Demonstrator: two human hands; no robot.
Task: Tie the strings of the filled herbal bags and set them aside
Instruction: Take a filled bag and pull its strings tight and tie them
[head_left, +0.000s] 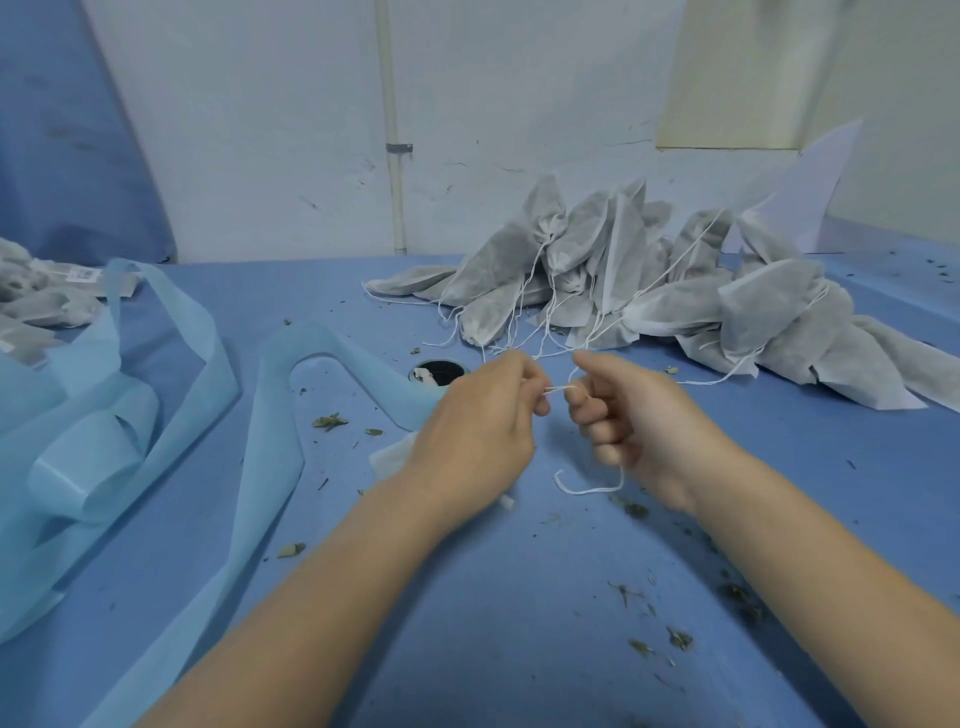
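- A few filled grey bags lie at the bench's far left edge.
- Loose pale blue fabric strips sprawl over the left half of the blue bench, 1 looping toward the middle.
- A small round hole sits in the bench just beyond the hands.
- The left hand is curled, pinching a white string between thumb and fingers.
- The right hand is curled too, gripping the same string; a loose end hangs below it.
- The pile of filled herbal bags lies toward the bench's far right corner, its strings trailing toward the hands.
- Dried herb scraps dot the near right.
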